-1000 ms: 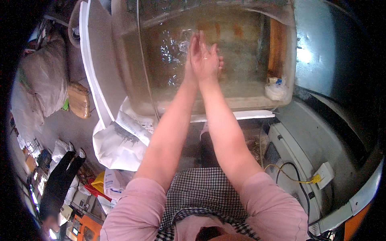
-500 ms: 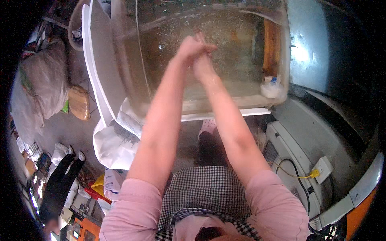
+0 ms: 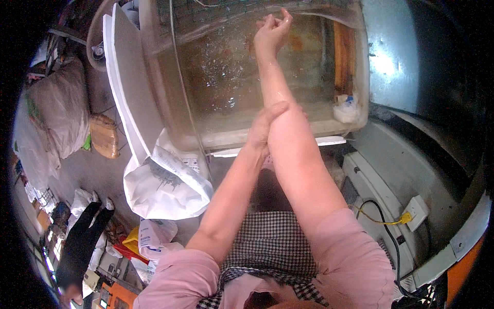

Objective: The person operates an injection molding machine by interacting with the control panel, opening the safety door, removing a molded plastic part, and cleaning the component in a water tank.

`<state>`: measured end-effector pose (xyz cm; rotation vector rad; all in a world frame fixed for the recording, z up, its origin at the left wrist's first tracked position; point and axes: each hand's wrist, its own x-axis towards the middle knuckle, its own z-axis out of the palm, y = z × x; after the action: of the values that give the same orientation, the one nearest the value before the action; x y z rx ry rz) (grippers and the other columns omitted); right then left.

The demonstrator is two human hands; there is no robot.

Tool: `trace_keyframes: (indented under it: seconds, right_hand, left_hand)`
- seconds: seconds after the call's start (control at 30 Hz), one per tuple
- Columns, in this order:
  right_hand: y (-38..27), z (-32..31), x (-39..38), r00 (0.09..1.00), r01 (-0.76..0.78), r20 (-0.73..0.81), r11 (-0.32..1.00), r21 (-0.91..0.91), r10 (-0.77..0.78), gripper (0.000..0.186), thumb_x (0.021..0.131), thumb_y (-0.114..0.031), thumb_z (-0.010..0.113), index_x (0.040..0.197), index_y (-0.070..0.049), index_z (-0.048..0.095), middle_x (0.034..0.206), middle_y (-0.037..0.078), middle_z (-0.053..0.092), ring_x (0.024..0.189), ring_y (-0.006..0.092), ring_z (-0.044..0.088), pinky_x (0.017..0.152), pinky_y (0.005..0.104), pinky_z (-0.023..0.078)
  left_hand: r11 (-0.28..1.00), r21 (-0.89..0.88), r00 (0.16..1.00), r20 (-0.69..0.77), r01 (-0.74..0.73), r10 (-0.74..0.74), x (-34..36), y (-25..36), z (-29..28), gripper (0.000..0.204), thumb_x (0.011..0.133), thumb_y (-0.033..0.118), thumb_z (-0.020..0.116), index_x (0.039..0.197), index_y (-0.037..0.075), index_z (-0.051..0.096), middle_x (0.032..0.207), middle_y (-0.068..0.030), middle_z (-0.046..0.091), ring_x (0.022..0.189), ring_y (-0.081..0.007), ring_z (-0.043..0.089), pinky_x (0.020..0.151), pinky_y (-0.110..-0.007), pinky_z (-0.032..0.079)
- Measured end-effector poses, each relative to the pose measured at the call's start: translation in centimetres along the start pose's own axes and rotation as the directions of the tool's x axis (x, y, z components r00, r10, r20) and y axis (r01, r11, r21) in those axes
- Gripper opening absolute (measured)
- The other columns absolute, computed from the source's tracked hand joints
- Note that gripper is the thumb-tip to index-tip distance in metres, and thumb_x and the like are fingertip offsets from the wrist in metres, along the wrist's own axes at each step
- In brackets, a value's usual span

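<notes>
My left hand (image 3: 268,121) wraps around my right forearm, just below the elbow. Over a large clear-walled tank (image 3: 218,139) of water, my right arm reaches out straight. My right hand (image 3: 272,37) is above the tank's far part, its fingers loosely curled, with nothing seen in them. Wet shine shows on my right wrist and fingers. Ripples and glints mark the water (image 3: 221,77) left of my right arm. A brown wooden board (image 3: 345,59) stands along the tank's right side. Near the tank's right front corner is a small white plastic bag (image 3: 347,112) with a blue bit.
White foam boards (image 3: 121,82) line the tank's left side, with a white sack (image 3: 167,190) by their near end. At right, a yellow plug (image 3: 405,218) sits in a white socket, beside a black cable. A person in dark clothes (image 3: 77,242) is at lower left.
My hands, clasped together over the water before, have parted. My left hand has come back toward me onto my right forearm, while my right hand has moved farther out.
</notes>
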<state>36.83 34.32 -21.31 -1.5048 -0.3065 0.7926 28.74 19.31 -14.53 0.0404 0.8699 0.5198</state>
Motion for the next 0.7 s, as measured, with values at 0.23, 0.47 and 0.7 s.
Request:
trace_keyframes:
  seconds: [0.23,0.47,0.7]
  right_hand:
    - [7.3,-3.4,-4.3,0.822,0.570,0.559,0.159,-0.806,-0.113,0.034,0.072,-0.014,0.054,0.105,-0.007,0.050,0.103,0.016,0.048,0.099,0.0334,0.044,0.083,0.0414,0.038]
    - [13.2,-17.8,-1.4,0.900,0.435,0.436,0.083,-0.897,0.000,0.029,0.076,-0.011,0.051,0.104,-0.005,0.053,0.113,0.016,0.048,0.106,0.0313,0.044,0.089,0.0402,0.036]
    - [5.7,-15.1,0.6,0.683,0.687,0.727,-0.275,-0.672,-0.070,0.058,0.073,-0.022,0.061,0.123,-0.004,0.038,0.126,0.017,0.037,0.121,0.0316,0.030,0.098,0.0440,0.026]
  left_hand:
    - [0.080,0.997,0.781,-0.031,-0.025,0.624,10.0,6.5,-2.2,0.075,0.055,0.036,0.074,0.109,-0.008,0.046,0.103,-0.0191,0.055,0.092,-0.0295,0.056,0.081,-0.034,0.044]
    - [0.504,0.850,0.690,-0.457,0.153,0.562,13.6,5.5,-17.9,0.071,0.074,0.051,0.056,0.117,-0.005,0.044,0.112,-0.0226,0.052,0.105,-0.0307,0.051,0.088,-0.035,0.039]
    - [0.447,0.852,0.660,-0.503,0.272,0.557,12.8,2.3,-21.6,0.077,0.076,0.056,0.050,0.118,-0.007,0.041,0.116,-0.0268,0.047,0.111,-0.0354,0.045,0.093,-0.038,0.034]
